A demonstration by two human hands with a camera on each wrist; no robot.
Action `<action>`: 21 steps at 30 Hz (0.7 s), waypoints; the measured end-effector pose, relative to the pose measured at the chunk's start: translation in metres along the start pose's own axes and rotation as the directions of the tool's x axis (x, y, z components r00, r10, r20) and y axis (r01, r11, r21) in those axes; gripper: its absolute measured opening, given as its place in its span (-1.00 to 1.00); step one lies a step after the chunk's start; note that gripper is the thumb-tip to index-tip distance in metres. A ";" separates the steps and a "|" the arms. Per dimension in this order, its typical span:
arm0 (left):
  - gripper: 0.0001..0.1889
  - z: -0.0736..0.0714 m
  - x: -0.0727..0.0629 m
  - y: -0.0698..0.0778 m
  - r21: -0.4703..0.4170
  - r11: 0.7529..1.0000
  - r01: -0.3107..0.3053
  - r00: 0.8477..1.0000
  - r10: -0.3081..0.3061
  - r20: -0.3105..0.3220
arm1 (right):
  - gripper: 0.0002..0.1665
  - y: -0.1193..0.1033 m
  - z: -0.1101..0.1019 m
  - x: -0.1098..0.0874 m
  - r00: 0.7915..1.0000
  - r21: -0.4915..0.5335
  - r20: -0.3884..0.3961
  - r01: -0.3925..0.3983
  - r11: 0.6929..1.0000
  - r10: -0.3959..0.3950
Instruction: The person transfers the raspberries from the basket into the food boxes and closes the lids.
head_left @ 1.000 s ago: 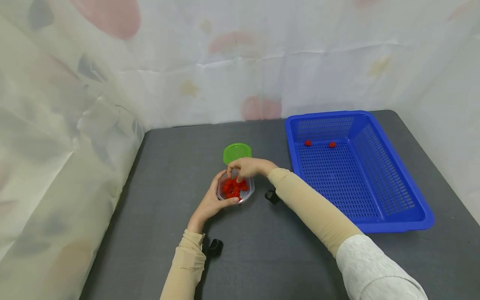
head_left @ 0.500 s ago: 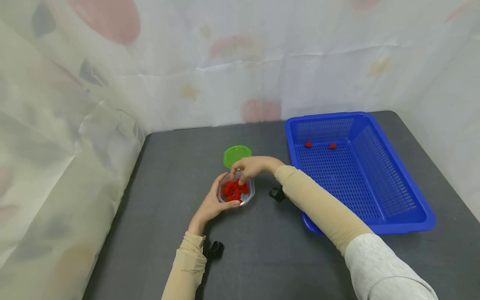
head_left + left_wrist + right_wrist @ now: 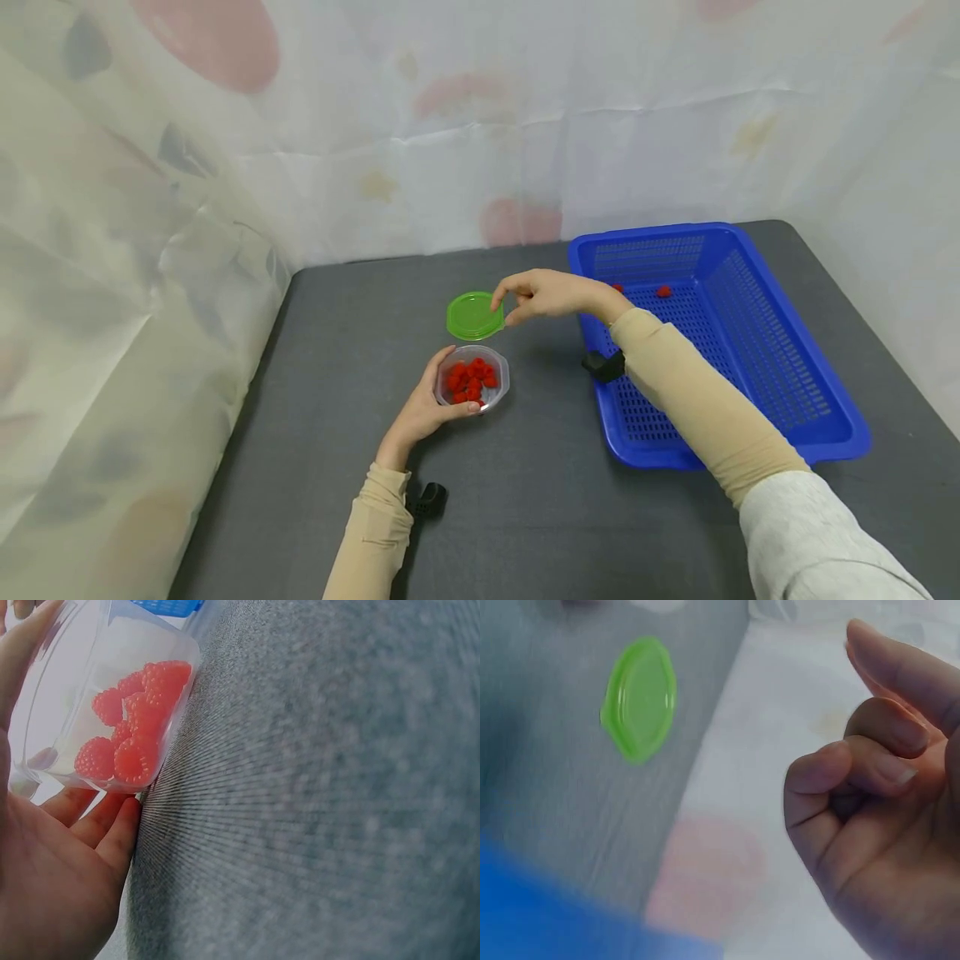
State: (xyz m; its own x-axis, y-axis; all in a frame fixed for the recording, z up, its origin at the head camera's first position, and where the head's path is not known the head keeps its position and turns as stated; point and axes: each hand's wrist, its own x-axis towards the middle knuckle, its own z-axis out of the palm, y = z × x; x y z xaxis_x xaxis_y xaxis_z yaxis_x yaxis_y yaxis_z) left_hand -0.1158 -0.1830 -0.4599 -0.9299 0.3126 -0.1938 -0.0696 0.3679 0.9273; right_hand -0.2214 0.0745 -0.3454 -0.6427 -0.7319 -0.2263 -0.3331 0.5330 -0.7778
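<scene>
A small clear plastic container (image 3: 501, 385) holding several red raspberries (image 3: 474, 383) stands on the grey table without its lid. My left hand (image 3: 422, 412) grips it from the left, thumb at the near side and fingers round the far side. In the left wrist view, raspberries (image 3: 139, 724) show through the see-through wall. My right hand (image 3: 551, 293) hovers right of the green lid (image 3: 474, 317). Its thumb and forefinger are apart and its other fingers loosely curled, as the right wrist view shows; I see nothing held. The lid lies flat behind the container.
A large blue plastic basket (image 3: 795, 333) stands at the right, under the right forearm. Two raspberries lie in its far part, one at the right (image 3: 663, 292) and one partly hidden by the right wrist. Patterned white sheets (image 3: 337, 200) hang behind and left of the table.
My right hand has lifted out of the container and moved right and away, beside the lid and partly over the basket's edge. The left hand and container have stayed put.
</scene>
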 end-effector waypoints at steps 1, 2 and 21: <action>0.04 0.000 0.002 -0.003 0.000 1.000 -0.002 1.000 0.002 -0.002 | -0.68 0.003 -0.004 -0.005 1.000 0.011 -0.024 -0.004 1.000 0.004; 0.04 0.000 0.003 -0.007 0.000 1.000 -0.004 1.000 0.004 -0.004 | -0.69 0.006 -0.008 -0.010 0.999 0.019 -0.047 -0.010 1.000 0.011; 0.03 -0.002 0.010 -0.029 0.061 0.998 -0.017 0.998 0.021 -0.060 | -0.56 0.085 -0.058 -0.083 0.876 0.216 -0.399 -0.200 0.956 0.273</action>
State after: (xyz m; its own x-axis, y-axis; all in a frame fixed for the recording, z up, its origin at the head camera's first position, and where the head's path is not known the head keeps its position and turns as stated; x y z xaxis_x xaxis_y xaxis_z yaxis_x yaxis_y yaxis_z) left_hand -0.1239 -0.1925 -0.4878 -0.9510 0.2675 -0.1548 -0.0311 0.4155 0.9090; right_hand -0.2368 0.2053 -0.3589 -0.9287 -0.3262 -0.1765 -0.0413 0.5639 -0.8248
